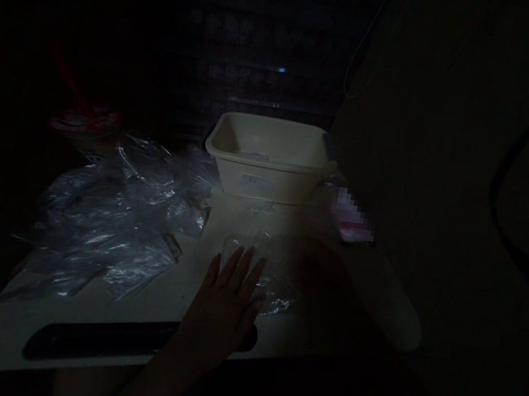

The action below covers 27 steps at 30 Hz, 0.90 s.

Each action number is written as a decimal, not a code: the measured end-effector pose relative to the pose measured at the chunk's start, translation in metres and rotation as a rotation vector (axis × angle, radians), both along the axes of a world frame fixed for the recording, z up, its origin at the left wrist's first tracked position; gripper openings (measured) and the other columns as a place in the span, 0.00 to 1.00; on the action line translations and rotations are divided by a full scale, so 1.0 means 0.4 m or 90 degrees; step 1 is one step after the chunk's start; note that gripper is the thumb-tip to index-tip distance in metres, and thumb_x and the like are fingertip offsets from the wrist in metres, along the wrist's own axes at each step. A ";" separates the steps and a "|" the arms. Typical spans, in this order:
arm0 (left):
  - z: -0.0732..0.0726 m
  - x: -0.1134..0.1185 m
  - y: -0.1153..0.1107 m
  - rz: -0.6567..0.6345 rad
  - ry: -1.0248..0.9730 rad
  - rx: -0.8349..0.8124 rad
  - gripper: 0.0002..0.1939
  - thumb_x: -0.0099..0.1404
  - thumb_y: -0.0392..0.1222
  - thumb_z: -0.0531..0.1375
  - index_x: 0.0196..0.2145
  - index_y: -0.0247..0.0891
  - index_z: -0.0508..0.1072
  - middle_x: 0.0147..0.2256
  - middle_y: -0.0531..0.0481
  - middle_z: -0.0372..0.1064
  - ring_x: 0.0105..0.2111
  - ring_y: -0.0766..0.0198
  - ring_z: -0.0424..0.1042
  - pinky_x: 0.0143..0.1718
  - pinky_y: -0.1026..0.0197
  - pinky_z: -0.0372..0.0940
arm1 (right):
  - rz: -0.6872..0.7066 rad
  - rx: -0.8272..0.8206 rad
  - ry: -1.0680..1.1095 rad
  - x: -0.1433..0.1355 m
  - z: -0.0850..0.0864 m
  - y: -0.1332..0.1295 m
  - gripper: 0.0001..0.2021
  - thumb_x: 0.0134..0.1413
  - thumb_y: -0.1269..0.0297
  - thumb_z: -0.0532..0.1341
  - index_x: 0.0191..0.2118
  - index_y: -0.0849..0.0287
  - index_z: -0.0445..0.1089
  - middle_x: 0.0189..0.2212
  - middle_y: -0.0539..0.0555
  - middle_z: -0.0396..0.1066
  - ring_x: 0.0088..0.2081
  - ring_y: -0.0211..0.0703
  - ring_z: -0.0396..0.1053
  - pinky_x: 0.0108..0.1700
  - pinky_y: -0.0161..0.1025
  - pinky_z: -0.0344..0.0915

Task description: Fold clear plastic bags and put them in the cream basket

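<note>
My left hand (231, 294) lies flat with its fingers spread, on the near middle of a small white table (170, 304). Under and just beyond its fingertips is a clear plastic piece with rounded ends (261, 241), its kind hard to make out in the dark. To the right of the hand, a crumpled clear plastic bag (280, 302) rests on the table. My right hand (319, 264) is a dark, motion-smeared shape on the right side; its fingers cannot be made out.
A cream plastic tub (263, 174) stands at the table's back, with something clear inside. Clear plastic bags (123, 222) heap on the left, near a red-topped container (87, 124). A pinkish packet (354, 223) lies at right. A black slot (104, 337) runs along the front edge.
</note>
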<state>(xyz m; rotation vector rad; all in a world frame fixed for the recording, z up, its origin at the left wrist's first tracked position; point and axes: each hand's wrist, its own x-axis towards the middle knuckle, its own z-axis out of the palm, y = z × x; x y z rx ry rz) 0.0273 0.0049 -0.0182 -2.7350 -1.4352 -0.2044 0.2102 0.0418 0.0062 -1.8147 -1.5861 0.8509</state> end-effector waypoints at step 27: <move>0.000 -0.005 0.006 0.080 0.013 0.023 0.28 0.62 0.48 0.39 0.53 0.25 0.47 0.55 0.34 0.42 0.55 0.51 0.38 0.50 0.44 0.42 | 0.221 0.285 -0.522 -0.039 -0.082 -0.088 0.24 0.53 0.55 0.44 0.49 0.69 0.57 0.51 0.66 0.52 0.54 0.54 0.46 0.51 0.58 0.39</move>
